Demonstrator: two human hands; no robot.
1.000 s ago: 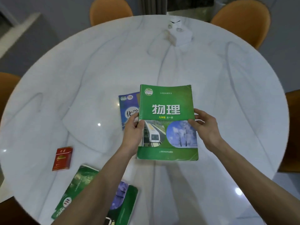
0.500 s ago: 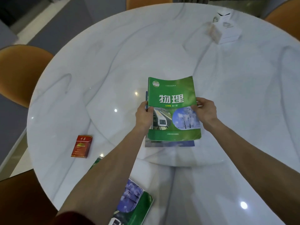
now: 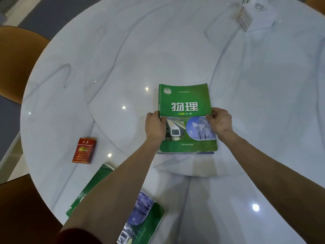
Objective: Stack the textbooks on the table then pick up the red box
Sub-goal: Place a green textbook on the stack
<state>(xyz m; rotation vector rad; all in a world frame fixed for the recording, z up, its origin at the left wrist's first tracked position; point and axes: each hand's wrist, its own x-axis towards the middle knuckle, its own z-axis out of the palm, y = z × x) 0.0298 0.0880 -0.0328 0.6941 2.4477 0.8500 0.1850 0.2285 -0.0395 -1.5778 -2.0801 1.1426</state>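
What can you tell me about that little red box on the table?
The red box is a small flat pack, seemingly cardboard, with gold characters near its top and a gold picture below. It looks closed and lies face up on the white marble table, near its left edge, slightly tilted. Nothing touches it: both hands are on the green book, and another green book lies apart, nearer the person.

Open marble table (image 3: 175, 50) spreads from nine through three o'clock, interrupted only by a white box (image 3: 253, 16) at one o'clock near the far rim. The red box (image 3: 84, 150) at eight o'clock has bare surface all around. A second green textbook (image 3: 140, 222) blocks six o'clock.
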